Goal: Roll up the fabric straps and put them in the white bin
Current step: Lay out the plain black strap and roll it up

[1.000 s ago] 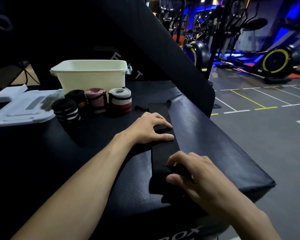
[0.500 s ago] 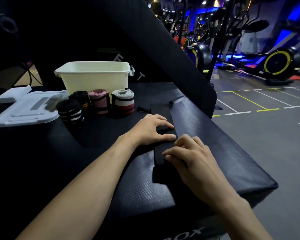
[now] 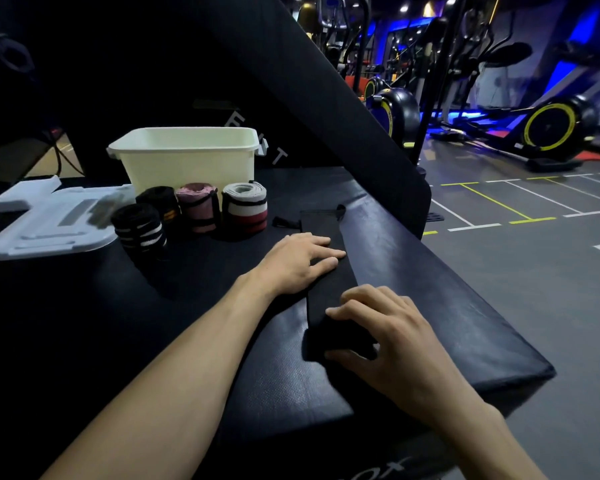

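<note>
Four rolls [image 3: 191, 216] wait outside the bin [image 3: 187, 157] at eleven o'clock. I pin the black strap [image 3: 326, 271], dead center, under my flat left hand [image 3: 298, 263]; my right hand [image 3: 388, 334] curls round its started roll.

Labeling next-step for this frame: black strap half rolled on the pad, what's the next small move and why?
Probably keep rolling forward: the right hand grips the started roll at the near end of the black strap, while the left hand presses the flat length still unrolled toward the white bin.

Both forearms are bare to the frame edge, no sleeves, rings or watch.
</note>
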Tool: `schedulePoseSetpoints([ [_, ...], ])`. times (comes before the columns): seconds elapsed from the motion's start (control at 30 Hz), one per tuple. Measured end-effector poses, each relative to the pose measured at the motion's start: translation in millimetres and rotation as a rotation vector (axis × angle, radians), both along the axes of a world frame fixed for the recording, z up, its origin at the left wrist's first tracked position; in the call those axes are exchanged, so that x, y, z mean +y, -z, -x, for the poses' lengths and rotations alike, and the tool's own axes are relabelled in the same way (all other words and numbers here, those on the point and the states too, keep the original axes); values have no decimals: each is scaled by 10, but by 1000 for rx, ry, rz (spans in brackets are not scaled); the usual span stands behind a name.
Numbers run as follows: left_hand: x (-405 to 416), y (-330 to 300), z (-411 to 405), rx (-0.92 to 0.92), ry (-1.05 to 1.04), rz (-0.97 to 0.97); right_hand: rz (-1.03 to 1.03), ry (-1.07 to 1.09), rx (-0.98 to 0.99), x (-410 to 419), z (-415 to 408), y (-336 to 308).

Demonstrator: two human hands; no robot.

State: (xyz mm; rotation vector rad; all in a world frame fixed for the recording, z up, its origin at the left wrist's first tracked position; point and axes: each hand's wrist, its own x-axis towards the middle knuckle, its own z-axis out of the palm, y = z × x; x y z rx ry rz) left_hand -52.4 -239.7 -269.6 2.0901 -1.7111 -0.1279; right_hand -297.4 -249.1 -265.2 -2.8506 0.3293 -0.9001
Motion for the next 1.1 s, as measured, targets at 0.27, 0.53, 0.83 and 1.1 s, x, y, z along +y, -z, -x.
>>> schedulePoseSetpoints([
  [0.27,49,-31,-56,47,33,45,11,23,112,19,-24,-143],
  [0.53,95,-74,-120,121,112,62,-142,23,319,144,20,-313],
  [0.83,79,-22,-104,96,70,97,-33,244,324,172,-207,-232],
  [1.1,107,-45,-71,89,17,62,-32,328,64,165,-344,-227],
])
